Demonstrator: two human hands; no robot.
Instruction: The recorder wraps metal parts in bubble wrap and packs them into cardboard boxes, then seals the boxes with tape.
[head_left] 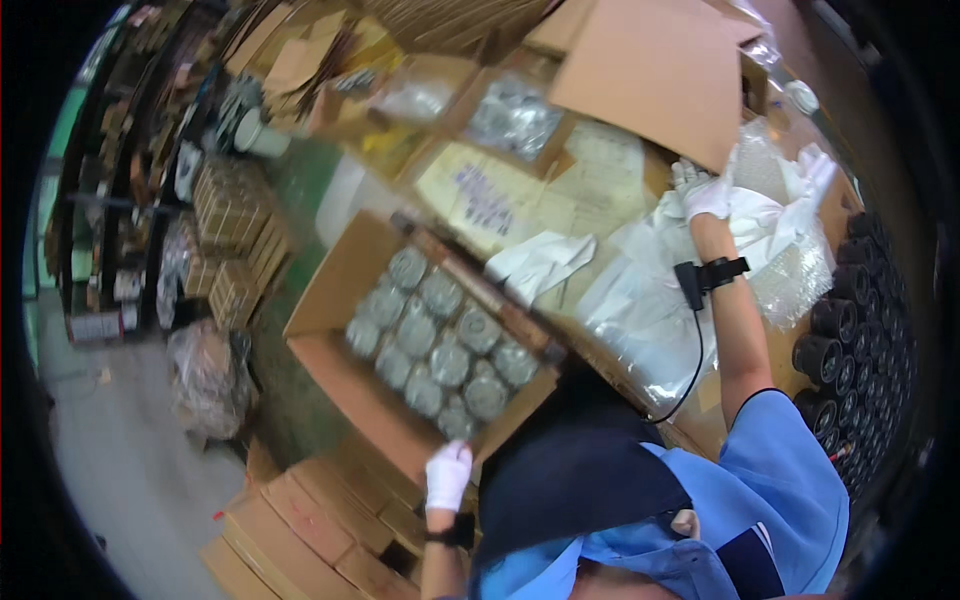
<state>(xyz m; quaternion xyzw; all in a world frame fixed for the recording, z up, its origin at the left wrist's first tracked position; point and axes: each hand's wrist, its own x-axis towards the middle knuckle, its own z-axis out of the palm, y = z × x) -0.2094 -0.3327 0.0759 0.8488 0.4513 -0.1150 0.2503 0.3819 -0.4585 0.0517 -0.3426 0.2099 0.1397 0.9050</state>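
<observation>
Box of open brown cardboard [362, 405]: right here, left of the counter [783, 362], packed with grey cylinders in clear film [450, 363].
Weight: heavy, by the look of that load; walls stiffish, may flex.
Film: probably slippery.
Best hold: opposite bottom edges, not one rim.
White-gloved left hand [449, 474]: clamped on the near rim, forearm rising from below.
White-gloved right hand [705, 190]: fingers apart, arm stretched far forward, beside a flat brown cardboard sheet [655, 75].

One head-worn fisheye camera looks down on the nearby carton [358, 402].
</observation>
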